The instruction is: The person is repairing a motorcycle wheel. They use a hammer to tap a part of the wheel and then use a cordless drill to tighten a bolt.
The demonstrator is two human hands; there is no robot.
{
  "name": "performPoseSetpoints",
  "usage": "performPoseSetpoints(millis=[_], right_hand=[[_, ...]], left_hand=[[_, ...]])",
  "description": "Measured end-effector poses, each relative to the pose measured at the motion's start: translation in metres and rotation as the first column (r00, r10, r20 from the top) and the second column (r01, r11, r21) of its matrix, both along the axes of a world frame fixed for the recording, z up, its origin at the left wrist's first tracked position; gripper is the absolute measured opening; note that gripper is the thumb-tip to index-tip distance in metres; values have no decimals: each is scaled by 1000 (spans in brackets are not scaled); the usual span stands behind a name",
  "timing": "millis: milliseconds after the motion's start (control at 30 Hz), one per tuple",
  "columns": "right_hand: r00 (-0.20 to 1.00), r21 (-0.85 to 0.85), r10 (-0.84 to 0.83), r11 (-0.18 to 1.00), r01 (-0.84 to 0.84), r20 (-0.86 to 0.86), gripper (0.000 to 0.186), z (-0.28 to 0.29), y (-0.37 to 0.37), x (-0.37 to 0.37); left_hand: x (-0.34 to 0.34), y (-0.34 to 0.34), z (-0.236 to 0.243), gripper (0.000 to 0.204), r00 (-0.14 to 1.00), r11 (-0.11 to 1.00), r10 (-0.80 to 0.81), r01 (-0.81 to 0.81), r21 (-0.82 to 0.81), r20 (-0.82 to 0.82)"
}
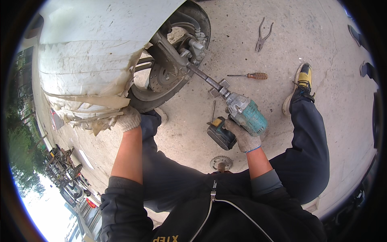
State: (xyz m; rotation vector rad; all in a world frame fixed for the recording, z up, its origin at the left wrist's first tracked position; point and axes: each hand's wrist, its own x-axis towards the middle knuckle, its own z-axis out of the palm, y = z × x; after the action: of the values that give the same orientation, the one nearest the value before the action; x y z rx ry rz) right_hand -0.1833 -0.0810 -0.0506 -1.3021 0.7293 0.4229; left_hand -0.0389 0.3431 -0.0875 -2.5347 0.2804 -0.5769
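My right hand (242, 135), in a knit work glove, is wrapped round the handle of a teal and grey cordless impact wrench (250, 115) with a black battery (221, 135) below. Its long socket extension (204, 76) reaches the metal fittings at the hub of a wheel (159, 96), which has a brake disc (163, 76) and black tyre. My left hand (130, 119), also gloved, is against the torn, yellowed wrapping (94, 101) on the lower edge of a big white body (84, 60). Its fingers are mostly hidden there.
On the concrete floor lie pliers (263, 36), a screwdriver (257, 76) and a toothed sprocket (222, 162). A thin metal rod (213, 111) shows beside the battery. My shoe (303, 78) is planted at right. Other people's feet (354, 35) stand at the far right edge; parked vehicles (64, 169) are at left.
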Motion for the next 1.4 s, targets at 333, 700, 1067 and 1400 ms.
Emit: performPoseSetpoints(millis=[333, 700, 1067, 1400], right_hand=[[999, -55, 49, 997, -48, 15, 42, -7, -1, -3], [1000, -5, -8, 1000, 8, -25, 43, -2, 0, -1], [999, -40, 39, 998, -40, -18, 43, 0, -1, 1], [999, -20, 7, 1000, -8, -34, 44, 3, 0, 3]], left_hand=[[3, -9, 7, 35, 999, 999, 38, -39, -28, -24], [2, 10, -15, 44, 991, 960, -110, 124, -250, 71], [1, 9, -13, 47, 993, 951, -101, 116, -287, 69], [6, 11, -13, 49, 992, 944, -103, 120, -307, 69]])
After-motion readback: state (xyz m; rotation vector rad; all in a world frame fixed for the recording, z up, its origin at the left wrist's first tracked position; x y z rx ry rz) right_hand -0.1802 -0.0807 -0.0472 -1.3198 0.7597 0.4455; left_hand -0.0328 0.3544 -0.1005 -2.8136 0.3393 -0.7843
